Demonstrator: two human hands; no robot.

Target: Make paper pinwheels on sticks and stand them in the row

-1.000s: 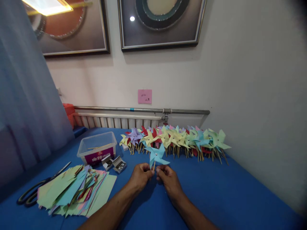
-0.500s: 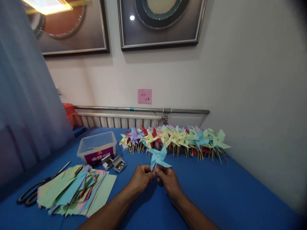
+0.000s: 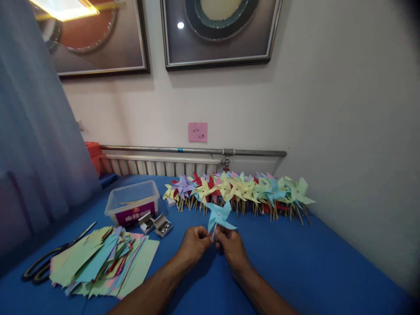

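Both hands, left (image 3: 193, 244) and right (image 3: 231, 246), pinch the blue pinwheel (image 3: 219, 215) by its stick. It has tilted slightly rightward and sunk a little; each grip stays closed.

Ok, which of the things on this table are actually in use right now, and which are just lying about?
In use:
- blue pinwheel, its stick pinched by the left hand and right hand

Lying about:
- row of finished pinwheels along the wall
- stack of coloured paper
- scissors
- clear plastic tub
- two small open boxes of pins
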